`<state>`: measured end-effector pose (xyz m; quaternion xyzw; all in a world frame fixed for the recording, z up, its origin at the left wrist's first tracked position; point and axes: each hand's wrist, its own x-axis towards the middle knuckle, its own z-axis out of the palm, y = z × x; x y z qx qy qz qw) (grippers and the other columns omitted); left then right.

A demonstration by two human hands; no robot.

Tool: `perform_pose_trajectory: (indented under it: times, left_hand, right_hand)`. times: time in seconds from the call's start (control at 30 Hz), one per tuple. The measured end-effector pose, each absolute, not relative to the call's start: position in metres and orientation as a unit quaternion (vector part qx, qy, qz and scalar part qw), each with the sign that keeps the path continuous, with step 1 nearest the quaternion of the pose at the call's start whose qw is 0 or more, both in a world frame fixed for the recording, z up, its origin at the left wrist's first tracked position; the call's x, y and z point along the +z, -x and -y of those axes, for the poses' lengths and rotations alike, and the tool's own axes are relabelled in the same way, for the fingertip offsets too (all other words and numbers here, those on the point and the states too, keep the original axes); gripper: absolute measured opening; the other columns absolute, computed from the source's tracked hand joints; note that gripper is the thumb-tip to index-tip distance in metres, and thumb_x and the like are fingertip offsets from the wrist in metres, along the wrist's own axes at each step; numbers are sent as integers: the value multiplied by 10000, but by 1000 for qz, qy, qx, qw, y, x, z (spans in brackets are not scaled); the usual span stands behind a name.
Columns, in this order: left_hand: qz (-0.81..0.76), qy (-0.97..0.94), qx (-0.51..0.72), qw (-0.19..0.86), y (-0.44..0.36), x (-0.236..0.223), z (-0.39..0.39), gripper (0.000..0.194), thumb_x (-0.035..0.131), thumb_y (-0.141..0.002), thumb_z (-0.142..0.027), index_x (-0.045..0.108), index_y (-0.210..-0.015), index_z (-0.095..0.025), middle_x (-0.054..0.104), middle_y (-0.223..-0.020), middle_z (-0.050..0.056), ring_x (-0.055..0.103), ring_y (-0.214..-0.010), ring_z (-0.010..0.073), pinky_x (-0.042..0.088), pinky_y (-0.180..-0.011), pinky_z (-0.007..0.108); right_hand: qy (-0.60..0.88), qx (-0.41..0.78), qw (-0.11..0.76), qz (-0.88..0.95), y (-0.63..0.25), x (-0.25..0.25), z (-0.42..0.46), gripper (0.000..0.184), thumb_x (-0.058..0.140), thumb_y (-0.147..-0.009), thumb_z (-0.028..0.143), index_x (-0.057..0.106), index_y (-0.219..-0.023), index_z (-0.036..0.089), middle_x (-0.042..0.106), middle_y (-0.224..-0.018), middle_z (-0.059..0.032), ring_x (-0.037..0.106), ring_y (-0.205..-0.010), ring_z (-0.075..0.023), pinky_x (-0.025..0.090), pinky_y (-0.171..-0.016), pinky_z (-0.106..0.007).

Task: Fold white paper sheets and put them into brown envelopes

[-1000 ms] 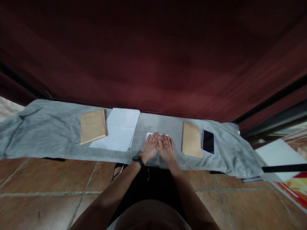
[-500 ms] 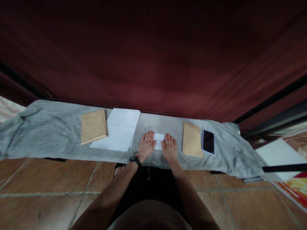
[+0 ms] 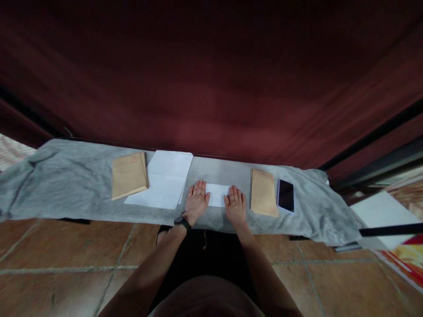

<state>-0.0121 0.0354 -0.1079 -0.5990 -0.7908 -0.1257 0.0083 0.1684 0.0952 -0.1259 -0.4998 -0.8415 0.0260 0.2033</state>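
Note:
A folded white sheet of paper (image 3: 217, 195) lies flat on the grey cloth in front of me. My left hand (image 3: 197, 200) rests palm down on its left end, fingers stretched forward. On the right end lies my right hand (image 3: 235, 204), also flat with its fingers extended. The palms cover both ends of the paper, so only its middle shows. Left of my left hand is a stack of larger white sheets (image 3: 165, 178). Brown envelopes (image 3: 264, 193) lie to the right of my right hand.
More brown envelopes (image 3: 128, 175) overlap the white stack's left side. A phone (image 3: 286, 195) with a dark screen lies right of the right-hand envelopes. Grey cloth (image 3: 72, 180) covers the narrow bench. A dark red curtain (image 3: 211, 101) hangs behind it; tiled floor (image 3: 59, 286) shows below.
My hands have slid apart, the left one leftward and the right one slightly rightward. More of the folded paper's middle shows between them.

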Motion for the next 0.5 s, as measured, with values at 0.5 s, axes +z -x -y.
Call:
perform_pose_trajectory:
  times: [0.5]
  left_hand:
    - [831, 523, -188, -9, 9, -91, -24, 500, 418, -947, -252, 532, -1411, -102, 560, -1454, 161, 505, -1336, 309, 406, -1102, 457]
  right_hand:
    - [501, 28, 234, 833, -175, -126, -91, 524, 307, -1052, 304, 422, -1505, 68, 457, -1537, -193, 400, -1438, -280, 267, -1183, -505]
